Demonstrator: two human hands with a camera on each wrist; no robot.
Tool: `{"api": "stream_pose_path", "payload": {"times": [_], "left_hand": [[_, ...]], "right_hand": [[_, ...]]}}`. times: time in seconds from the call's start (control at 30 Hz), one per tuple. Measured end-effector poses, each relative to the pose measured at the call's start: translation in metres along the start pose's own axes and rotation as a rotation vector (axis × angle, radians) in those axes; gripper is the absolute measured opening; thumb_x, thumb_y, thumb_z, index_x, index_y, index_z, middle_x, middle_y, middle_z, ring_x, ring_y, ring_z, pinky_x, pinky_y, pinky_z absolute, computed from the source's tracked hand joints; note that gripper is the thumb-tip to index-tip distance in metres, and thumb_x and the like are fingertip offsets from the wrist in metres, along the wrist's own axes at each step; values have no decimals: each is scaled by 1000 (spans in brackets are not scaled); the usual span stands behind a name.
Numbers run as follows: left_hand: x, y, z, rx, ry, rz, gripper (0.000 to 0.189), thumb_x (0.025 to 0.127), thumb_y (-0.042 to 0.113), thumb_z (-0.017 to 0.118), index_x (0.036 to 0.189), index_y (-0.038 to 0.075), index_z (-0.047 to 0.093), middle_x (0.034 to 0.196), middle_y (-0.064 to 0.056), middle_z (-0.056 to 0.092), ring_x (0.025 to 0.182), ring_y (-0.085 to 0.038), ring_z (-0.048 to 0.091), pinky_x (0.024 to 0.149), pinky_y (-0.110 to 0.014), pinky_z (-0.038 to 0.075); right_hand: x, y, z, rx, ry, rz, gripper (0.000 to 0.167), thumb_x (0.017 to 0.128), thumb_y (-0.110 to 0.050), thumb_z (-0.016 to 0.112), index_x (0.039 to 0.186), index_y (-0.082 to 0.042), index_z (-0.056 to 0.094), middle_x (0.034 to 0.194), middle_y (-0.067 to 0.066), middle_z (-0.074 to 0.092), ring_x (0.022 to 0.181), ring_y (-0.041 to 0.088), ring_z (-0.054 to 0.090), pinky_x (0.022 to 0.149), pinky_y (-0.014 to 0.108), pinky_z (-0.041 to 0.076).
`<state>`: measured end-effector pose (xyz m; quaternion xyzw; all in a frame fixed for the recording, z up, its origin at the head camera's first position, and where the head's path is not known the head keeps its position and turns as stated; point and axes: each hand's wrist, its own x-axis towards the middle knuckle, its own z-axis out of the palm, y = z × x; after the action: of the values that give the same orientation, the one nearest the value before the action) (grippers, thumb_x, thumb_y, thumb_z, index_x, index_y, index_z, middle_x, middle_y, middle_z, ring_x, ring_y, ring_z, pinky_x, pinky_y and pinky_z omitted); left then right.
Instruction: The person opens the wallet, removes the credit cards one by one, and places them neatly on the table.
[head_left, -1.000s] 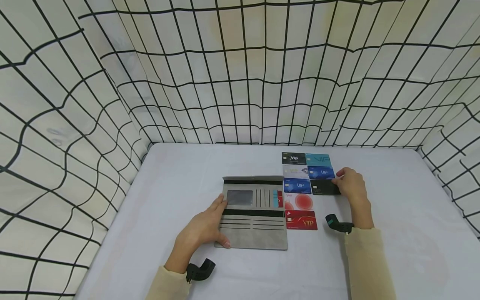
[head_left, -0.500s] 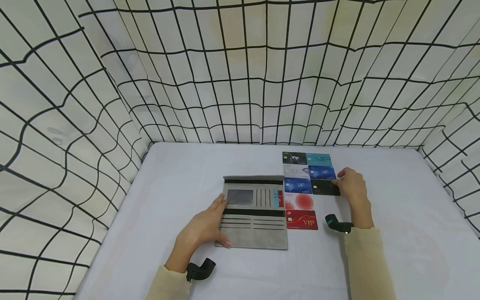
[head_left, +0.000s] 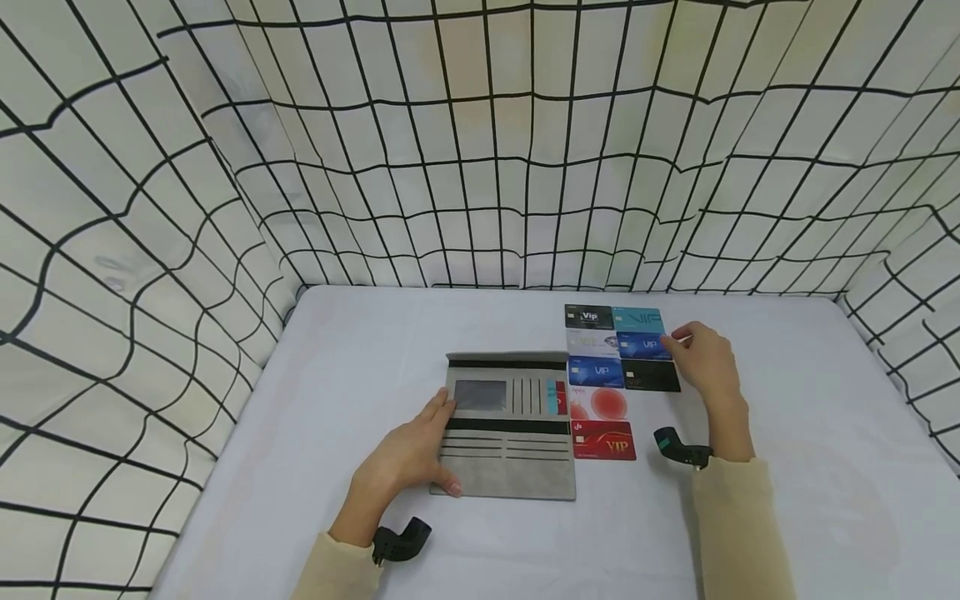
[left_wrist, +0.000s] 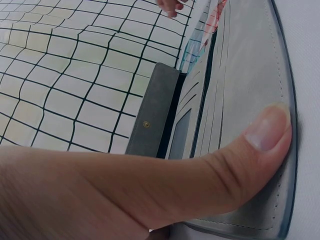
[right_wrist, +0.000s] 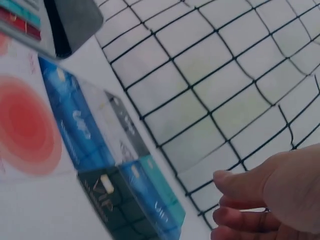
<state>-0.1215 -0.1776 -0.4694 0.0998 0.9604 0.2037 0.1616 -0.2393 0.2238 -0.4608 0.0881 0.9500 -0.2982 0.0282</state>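
A grey long wallet [head_left: 517, 479] lies unfolded on the white table, showing card slots and a clear window. Teal and red cards [head_left: 557, 397] show in its upper slots. My left hand [head_left: 401, 454] rests on the wallet's left side, its thumb [left_wrist: 265, 132] pressing near the stitched edge. My right hand [head_left: 705, 362] hovers at the right end of a blue VIP card [head_left: 641, 344], fingers bent and nothing between them. Just below that lies a black VIP card [head_left: 651, 376]; a teal card [head_left: 637, 320] is above.
More cards lie right of the wallet: a black one [head_left: 588, 317], a white one [head_left: 588, 342], another blue one [head_left: 595, 371], one with a red circle [head_left: 606, 403] and a red VIP card [head_left: 603, 440]. A black-gridded white curtain [head_left: 495, 183] surrounds the table [head_left: 360, 333].
My right hand has left the black VIP card's right end and moved slightly up to the blue card above it. My left hand and the wallet have stayed put.
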Motion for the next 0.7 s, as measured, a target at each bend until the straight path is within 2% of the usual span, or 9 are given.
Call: {"api": "stream_pose_path", "payload": {"times": [0.2,0.43,0.7], "left_hand": [[0,0,0,2,5,2,123,54,35,99,153,-2,36,166,-18,23,142,-38,45,105,-51,48],[0,0,1,3,8,8,122,54,35,99,152,-3,36,166,-19,24,143,-38,44,106,-52,48],[0,0,0,1,8,6,122,54,35,99,152,-3,36,166,-19,23,144,-38,43,106,-51,48]], "right_hand": [[-5,-16,2,42,34,-107,45,103,-34,55,127,4,58,112,26,64,94,35,58,78,44,57],[-7,-22,8,53,36,-136,44,103,-33,55,126,4,59,113,26,65,98,36,58,83,47,56],[-8,-28,11,70,73,-207,40,103,-30,56,120,5,61,104,24,67,90,33,59,77,41,55]]}}
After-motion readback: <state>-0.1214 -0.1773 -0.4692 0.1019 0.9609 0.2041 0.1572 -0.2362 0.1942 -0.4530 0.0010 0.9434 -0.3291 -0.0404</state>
